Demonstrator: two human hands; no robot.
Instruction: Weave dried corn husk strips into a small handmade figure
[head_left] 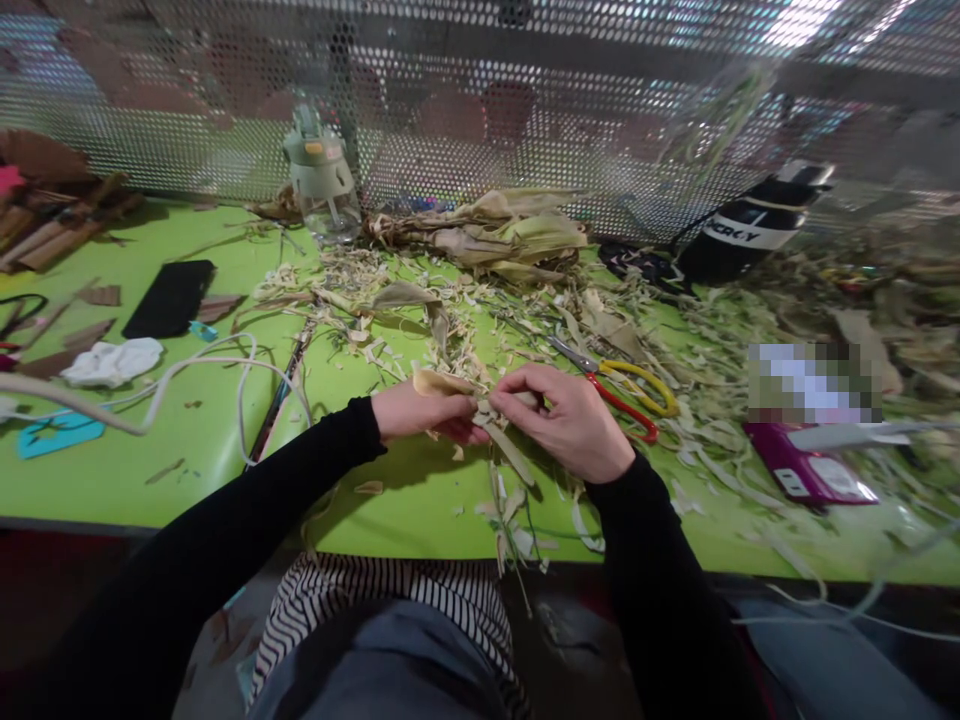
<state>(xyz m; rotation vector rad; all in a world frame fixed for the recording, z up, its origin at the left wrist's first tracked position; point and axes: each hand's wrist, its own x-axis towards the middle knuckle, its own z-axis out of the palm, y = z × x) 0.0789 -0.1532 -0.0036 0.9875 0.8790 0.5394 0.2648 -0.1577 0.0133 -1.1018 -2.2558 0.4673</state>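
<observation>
My left hand and my right hand meet over the green table, both pinched on a pale dried corn husk strip. The strip's loose ends hang down past the table's front edge toward my lap. A curled piece of husk sticks up from my left fingers. Both arms wear black sleeves.
Scissors with red and yellow handles lie just right of my right hand. A heap of whole husks and many scraps lie behind. A black phone, white cables, a bottle, a purple box and a mesh wall surround the area.
</observation>
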